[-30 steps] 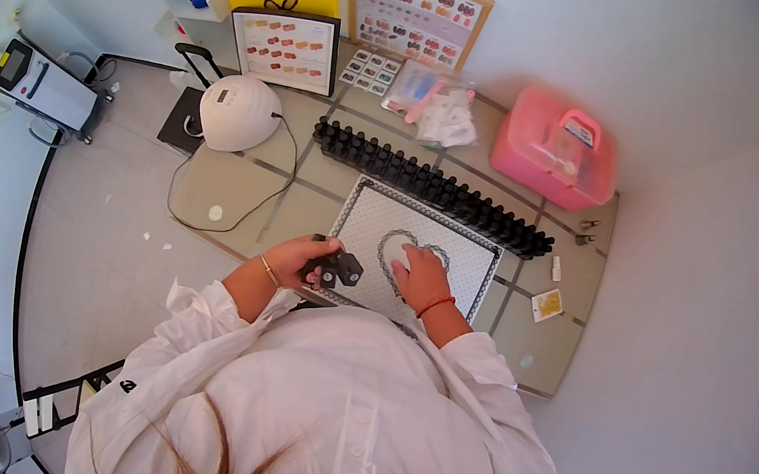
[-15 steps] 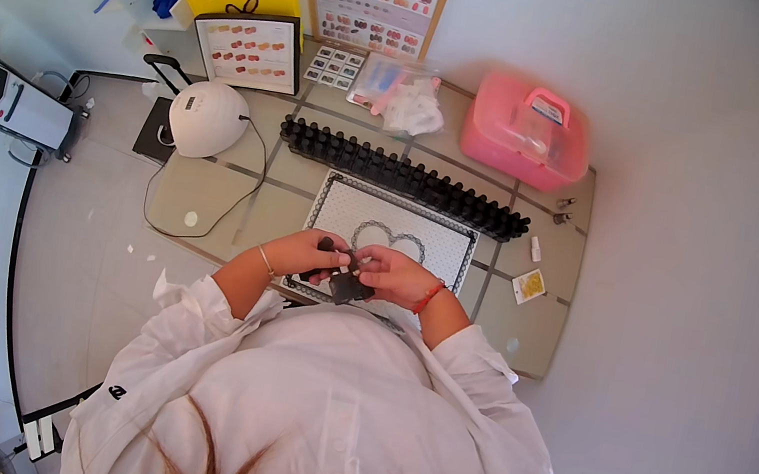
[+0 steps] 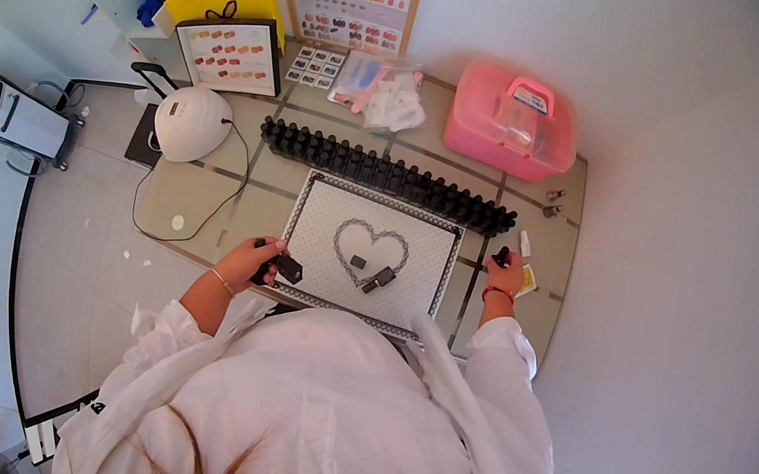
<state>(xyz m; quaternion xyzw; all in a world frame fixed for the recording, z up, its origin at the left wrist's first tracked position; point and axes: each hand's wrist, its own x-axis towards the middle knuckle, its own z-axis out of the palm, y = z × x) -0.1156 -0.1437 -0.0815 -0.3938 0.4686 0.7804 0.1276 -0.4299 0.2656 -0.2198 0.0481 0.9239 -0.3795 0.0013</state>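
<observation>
At the left edge of the white mat [image 3: 322, 217], my left hand [image 3: 245, 262] is closed around small black nail polish bottles [image 3: 290, 269]; one square end sticks out toward the mat. My right hand [image 3: 502, 277] is stretched out to the right side of the table, its fingers closed on a black nail polish bottle [image 3: 500, 255], partly hidden by them. Inside the mat's printed heart lie another black bottle [image 3: 379, 281], tilted, and a small black square piece [image 3: 358, 262]. Behind the mat runs a long row of black bottles [image 3: 390, 176].
A white nail lamp [image 3: 192, 125] with a cord stands at the left. A pink case [image 3: 511, 123], plastic bags [image 3: 393, 102] and colour charts [image 3: 347, 3] line the back. Close to my right hand are a white tube [image 3: 526, 244] and a yellow-and-white packet [image 3: 528, 281].
My hands have come apart from over the mat. The left moved left with black bottles, the right far right with one. A bottle and a square piece now show on the mat.
</observation>
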